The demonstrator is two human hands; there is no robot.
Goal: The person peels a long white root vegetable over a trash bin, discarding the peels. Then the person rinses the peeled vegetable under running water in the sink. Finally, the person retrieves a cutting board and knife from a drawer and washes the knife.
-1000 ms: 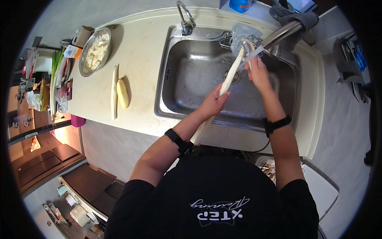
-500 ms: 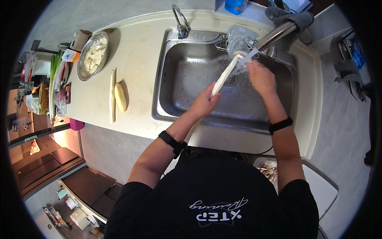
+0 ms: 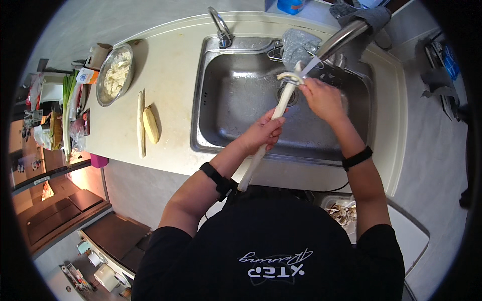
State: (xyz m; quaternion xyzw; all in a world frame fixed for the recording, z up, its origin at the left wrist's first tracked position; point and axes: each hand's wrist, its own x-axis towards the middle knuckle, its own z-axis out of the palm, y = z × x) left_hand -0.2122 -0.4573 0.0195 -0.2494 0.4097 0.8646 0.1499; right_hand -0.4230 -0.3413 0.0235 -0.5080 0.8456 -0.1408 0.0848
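Observation:
My left hand point(image 3: 263, 132) is closed round a long, pale, peeled root point(image 3: 283, 102) that slants across the sink point(image 3: 226, 113). Its lower end sticks out over the front edge toward my body. My right hand point(image 3: 324, 99) is at the root's far end, fingers closed on what looks like a cream Y-shaped peeler point(image 3: 290, 77). The peeler lies across the root and seems to touch it. Water point(image 3: 312, 64) streams from a thick metal tap point(image 3: 344, 40) just beyond my right hand.
Left of the sink lie a thin white stick point(image 3: 140, 125) and a thicker yellowish piece point(image 3: 150, 125). A metal bowl point(image 3: 129, 80) of pale cut pieces stands behind them. A second tap point(image 3: 221, 27) rises at the sink's back-left corner. A bin with peelings point(image 3: 342, 213) is below right.
My left hand has shifted slightly down along the sink, and the root's near end now shows. My right hand has moved toward me and left, out of its blur, and the peeler shows clearly.

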